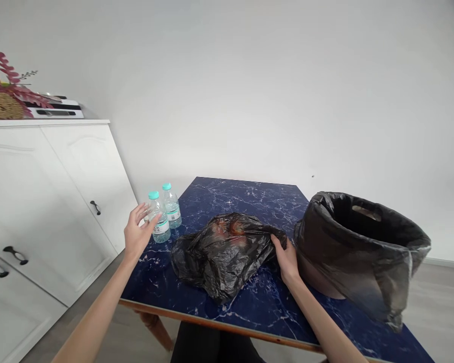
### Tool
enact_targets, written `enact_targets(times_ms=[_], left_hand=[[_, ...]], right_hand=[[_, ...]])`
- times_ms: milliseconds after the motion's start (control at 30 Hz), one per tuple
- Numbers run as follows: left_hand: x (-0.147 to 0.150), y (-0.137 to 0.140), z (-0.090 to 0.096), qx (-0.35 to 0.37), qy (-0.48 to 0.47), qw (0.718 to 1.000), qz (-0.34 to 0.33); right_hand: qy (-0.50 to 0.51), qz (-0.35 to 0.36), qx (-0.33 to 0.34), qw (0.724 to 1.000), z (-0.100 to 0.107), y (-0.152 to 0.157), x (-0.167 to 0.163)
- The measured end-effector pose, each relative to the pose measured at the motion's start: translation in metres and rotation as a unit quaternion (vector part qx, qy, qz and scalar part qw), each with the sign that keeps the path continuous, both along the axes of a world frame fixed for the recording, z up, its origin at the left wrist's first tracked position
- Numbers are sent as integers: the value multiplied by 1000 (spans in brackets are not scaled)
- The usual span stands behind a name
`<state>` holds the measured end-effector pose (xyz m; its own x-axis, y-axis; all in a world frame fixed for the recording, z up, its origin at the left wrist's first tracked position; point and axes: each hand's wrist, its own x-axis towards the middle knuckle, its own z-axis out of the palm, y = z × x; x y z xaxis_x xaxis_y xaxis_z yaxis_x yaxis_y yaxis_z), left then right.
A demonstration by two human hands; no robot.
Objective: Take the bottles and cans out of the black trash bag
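A black plastic bag [227, 257] lies crumpled on the table, and reddish shapes show through its thin film. My right hand [287, 257] pinches the bag's right end between thumb and fingers. At the left, my left hand [138, 232] has its fingers spread beside a clear water bottle [161, 229] with a turquoise cap; I cannot tell whether the fingertips touch it. Just behind stands a second bottle [173, 209] of the same kind, upright. What exactly is inside the bag is hidden.
On the right of the blue marble-patterned table [242, 194] stands a bin [357, 247] lined with a black bag hanging over its rim. A white cabinet [53, 201] is at the left, bearing a woven basket [2, 105] with plants. A wall runs behind the table.
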<state>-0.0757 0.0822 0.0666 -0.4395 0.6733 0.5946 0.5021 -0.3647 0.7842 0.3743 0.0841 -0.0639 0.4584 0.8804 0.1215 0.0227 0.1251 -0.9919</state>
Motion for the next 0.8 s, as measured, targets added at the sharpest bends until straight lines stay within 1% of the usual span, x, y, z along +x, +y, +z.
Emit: enact_targets(times_ms=[100, 233, 300, 367, 400, 433, 500, 533, 567, 600, 633, 667, 700, 733, 767, 800], left_hand=[[-2, -4, -7, -21, 6, 1000, 0], [-7, -3, -10, -42, 22, 999, -1], [-10, -4, -13, -70, 24, 997, -6], [-11, -11, -18, -102, 32, 994, -4], [-10, -17, -20, -103, 45, 994, 9], [-8, -26, -23, -87, 66, 993, 32], [-1, -47, -26, -31, 130, 988, 72], [5, -59, -27, -14, 170, 983, 66], [11, -71, -27, -25, 212, 977, 21], [19, -82, -27, -56, 254, 964, -56], [28, -91, -26, -100, 291, 940, -148], [37, -97, -26, -147, 318, 906, -237], [47, -102, -25, -188, 334, 872, -306], [58, -104, -26, -216, 342, 845, -350], [69, -103, -26, -232, 342, 831, -372], [79, -100, -28, -236, 338, 826, -384]], right_hand=[[0, -4, 6, 1000, 1, -1, -1], [0, 2, -1, 1000, 5, -3, -2], [1, 9, -12, 1000, 7, -5, -2], [1, 16, -21, 1000, 10, -6, -2], [2, 19, -24, 1000, 12, -7, -3], [3, 22, -26, 999, 13, -8, -3], [6, 25, -28, 999, 16, -9, -4], [8, 26, -30, 999, 17, -10, -5], [10, 26, -32, 999, 18, -10, -5], [13, 26, -34, 999, 18, -11, -5], [15, 26, -36, 999, 19, -11, -6], [17, 26, -36, 999, 19, -11, -6], [19, 28, -35, 999, 20, -11, -6], [21, 30, -33, 999, 20, -11, -6], [23, 33, -30, 999, 21, -12, -6], [24, 37, -27, 999, 22, -12, -6]])
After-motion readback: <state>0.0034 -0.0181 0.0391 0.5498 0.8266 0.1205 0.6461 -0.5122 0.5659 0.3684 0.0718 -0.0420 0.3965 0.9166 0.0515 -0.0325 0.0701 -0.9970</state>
